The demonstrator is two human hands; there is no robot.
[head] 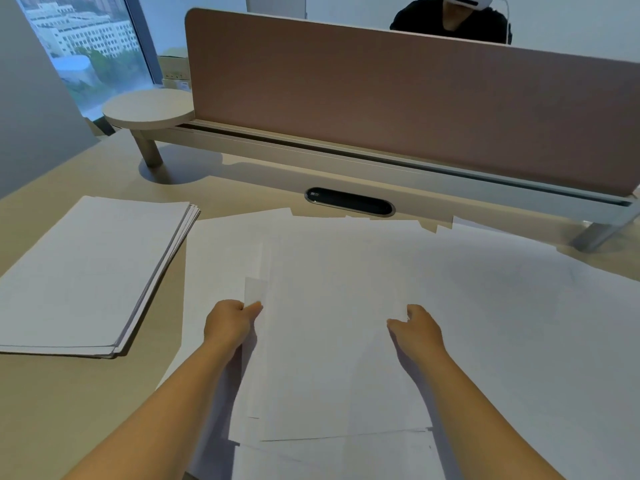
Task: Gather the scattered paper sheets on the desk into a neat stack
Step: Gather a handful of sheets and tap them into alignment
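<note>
White paper sheets lie spread and overlapping over the middle and right of the desk. A small bundle of sheets lies on top of them between my hands. My left hand pinches the bundle's left edge, thumb on top. My right hand grips its right edge with curled fingers. A neat stack of sheets rests on the desk at the left, apart from the spread.
A brown divider panel on a raised rail closes the desk's far side. A round shelf on a post stands at the far left. A cable slot sits in the desk. A person sits behind the panel.
</note>
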